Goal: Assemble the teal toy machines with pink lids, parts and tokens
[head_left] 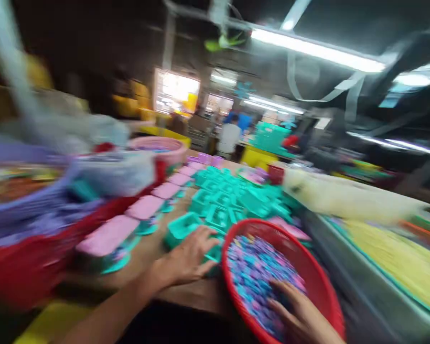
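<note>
The left hand (188, 258) lies flat, fingers spread, on teal trays (215, 215) just beside the red basin (318, 272) — the right hand (301, 315) sits inside, fingers loosely apart among small purple-blue pieces (254, 272).

Motion blur smears the whole view. The right hand (301, 317) is cut by the bottom edge; the small pieces (258, 272) in the red basin (322, 282) are unidentifiable.

Factory floor: teal plastic parts (222, 200) piled on workbench (154, 243), strip lights (315, 50).
</note>
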`<state>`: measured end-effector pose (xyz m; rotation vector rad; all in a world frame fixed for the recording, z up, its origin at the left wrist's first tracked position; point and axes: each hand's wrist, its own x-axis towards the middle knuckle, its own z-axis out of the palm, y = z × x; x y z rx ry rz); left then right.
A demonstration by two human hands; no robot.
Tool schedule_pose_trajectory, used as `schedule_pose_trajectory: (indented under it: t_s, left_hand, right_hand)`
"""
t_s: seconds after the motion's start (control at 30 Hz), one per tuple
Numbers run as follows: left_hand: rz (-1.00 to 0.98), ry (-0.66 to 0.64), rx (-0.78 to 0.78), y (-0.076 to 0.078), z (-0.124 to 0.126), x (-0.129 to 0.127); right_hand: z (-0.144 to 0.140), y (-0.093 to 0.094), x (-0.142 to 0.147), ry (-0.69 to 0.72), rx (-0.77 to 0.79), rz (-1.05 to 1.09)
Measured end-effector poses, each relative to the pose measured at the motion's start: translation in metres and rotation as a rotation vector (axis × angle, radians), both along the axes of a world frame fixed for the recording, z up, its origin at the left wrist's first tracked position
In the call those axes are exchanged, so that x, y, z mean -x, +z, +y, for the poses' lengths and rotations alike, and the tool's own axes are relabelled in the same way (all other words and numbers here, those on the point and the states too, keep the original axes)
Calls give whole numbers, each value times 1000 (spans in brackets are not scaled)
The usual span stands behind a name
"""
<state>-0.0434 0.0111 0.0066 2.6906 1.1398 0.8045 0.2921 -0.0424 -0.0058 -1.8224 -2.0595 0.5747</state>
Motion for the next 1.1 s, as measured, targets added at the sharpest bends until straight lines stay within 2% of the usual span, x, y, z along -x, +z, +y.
schedule_pose_trajectory:
  t_s: [0.03, 0.1, 0.2, 0.27, 0.37, 0.43, 0.5, 0.57, 0.6, 0.63, 0.73, 0.83, 0.93, 1.1]
  left_hand:
    - [-46, -67, -31, 2, 7, -6]
    - [-110, -232, -57, 6, 27, -30]
    - [-40, -439, -12, 17, 43, -83]
    - [36, -550, 46, 29, 46, -117]
    - [95, -691, 161, 49, 55, -158]
    - [93, -748, 246, 61, 70, -182]
    - [79, -790, 364, 72, 88, -208]
    - [47, -795, 495, 78, 104, -239]
    - [1, -769, 560, 80, 111, -256]
    - [-68, -728, 618, 80, 116, -274]
    - [-301, -613, 770, 80, 125, -322]
    - [-389, -572, 897, 78, 128, -352]
    - [-449, -530, 1028, 76, 133, -358]
    - [-513, -439, 1177, 72, 147, -345]
  right_hand:
    - [-7, 4, 6, 49, 56, 2]
    - [-6, 8, 14, 67, 44, -5]
    - [4, 5, 15, 24, -7, -68]
    - [2, 8, 12, 73, -36, -80]
    - [-10, 35, -9, 161, -162, 7]
    - [-14, 64, -41, 49, -341, 53]
    - [-11, 93, -86, -213, -548, 4]
    - [2, 113, -134, -548, -667, -87]
    - [12, 119, -157, -677, -649, -111]
    - [22, 122, -176, -746, -611, -127]
    - [52, 123, -214, -764, -545, -150]
    - [70, 118, -228, -762, -548, -142]
    - [74, 113, -235, -794, -594, -88]
    - [72, 109, -244, -857, -733, 27]
